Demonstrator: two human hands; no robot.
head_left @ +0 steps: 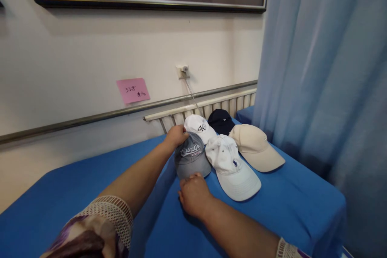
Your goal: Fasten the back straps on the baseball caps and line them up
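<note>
A grey baseball cap [191, 155] with white lettering rests on the blue-covered surface, its brim toward me. My left hand [176, 135] is closed at the back of its crown, on the upper left. At the front edge of the brim, my right hand [195, 194] has its fingers curled in and pinches the cap there. Right beside it lies a white cap [226, 161] with a small dark emblem. Behind the grey cap is another white cap [199, 127] with dark letters. A black cap [220, 120] and a beige cap [255, 143] sit farther right.
Blue cloth [127, 169] covers the bed-like surface. A radiator [211, 107] runs behind it, below a wall socket [182, 72] with a plugged-in cord. A pink note [133, 90] is on the wall. Blue curtains [320, 68] hang at the right.
</note>
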